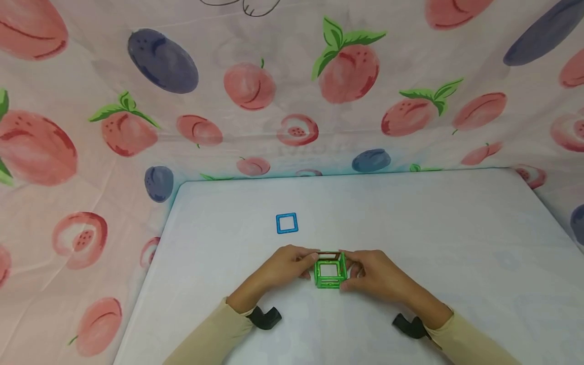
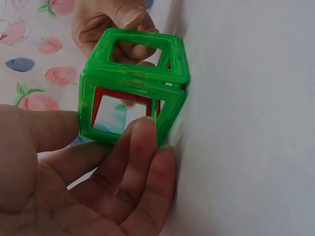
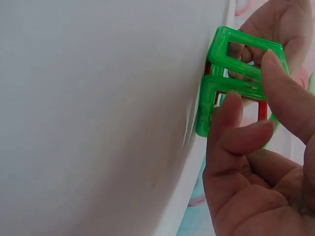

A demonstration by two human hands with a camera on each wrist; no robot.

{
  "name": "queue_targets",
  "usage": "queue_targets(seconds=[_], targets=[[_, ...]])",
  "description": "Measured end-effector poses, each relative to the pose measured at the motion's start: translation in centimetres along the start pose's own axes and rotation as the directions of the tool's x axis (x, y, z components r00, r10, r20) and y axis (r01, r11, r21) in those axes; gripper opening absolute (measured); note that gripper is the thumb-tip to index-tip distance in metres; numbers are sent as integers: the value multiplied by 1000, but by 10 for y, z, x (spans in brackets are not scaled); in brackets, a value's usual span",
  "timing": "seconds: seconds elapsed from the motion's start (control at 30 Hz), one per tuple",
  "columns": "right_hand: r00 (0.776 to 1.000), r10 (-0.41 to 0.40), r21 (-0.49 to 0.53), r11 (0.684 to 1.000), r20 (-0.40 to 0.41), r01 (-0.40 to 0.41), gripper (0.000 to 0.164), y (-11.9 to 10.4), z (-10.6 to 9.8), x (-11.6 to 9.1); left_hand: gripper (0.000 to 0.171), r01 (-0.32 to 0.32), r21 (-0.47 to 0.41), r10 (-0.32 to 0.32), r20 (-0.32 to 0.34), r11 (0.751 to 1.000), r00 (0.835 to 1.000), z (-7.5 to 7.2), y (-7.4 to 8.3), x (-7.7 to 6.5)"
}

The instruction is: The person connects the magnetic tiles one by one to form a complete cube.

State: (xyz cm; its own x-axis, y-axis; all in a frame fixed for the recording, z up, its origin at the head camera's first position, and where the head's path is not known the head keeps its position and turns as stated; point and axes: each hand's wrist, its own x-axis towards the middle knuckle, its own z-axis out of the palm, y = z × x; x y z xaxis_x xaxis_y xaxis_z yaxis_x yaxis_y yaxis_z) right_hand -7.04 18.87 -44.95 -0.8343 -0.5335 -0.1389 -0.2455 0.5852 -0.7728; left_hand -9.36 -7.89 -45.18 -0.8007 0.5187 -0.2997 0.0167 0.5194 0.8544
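A small box built of green square magnetic tiles (image 1: pixel 330 285) sits on the white table between the two hands. One red tile (image 2: pixel 120 92) forms a side of it, seen through the green frame in the left wrist view. My left hand (image 1: pixel 289 266) holds the box's left side between thumb and fingers. From the other side, my right hand (image 1: pixel 376 274) grips it, thumb on a green edge (image 3: pixel 236 86) and fingertips against a side face in the right wrist view. Farther back lies a single blue square tile (image 1: pixel 287 231), flat and apart from the box.
The white table (image 1: pixel 433 218) reaches back to a fruit-print cloth (image 1: pixel 274 40) that hangs behind it and on the left and right. Black straps (image 1: pixel 266 319) are on both wrists, below the sleeves' cuffs.
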Motion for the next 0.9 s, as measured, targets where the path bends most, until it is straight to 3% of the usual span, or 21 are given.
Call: queue_targets(seconds=[0.27,0.47,0.63,0.8,0.9], targets=[[999,40,-1,999,18,-40,73,-3,1,6,33,10,20,-10,2,1000,1000,-2,-3,0],[996,60,13,998,62,-60,73,0,-3,11,39,14,15,-14,44,1000,999,-4,-6,0],[987,93,-85,993,133,-82,70,-1,-21,16,46,-22,30,19,96,999,995,-4,-7,1],[994,57,-249,968,92,-32,51,0,-41,48,47,-36,42,31,107,998,994,-4,-7,0],[992,-1,-311,950,128,41,41,2,-42,78,46,-34,44,30,106,998,994,-4,-8,-1]])
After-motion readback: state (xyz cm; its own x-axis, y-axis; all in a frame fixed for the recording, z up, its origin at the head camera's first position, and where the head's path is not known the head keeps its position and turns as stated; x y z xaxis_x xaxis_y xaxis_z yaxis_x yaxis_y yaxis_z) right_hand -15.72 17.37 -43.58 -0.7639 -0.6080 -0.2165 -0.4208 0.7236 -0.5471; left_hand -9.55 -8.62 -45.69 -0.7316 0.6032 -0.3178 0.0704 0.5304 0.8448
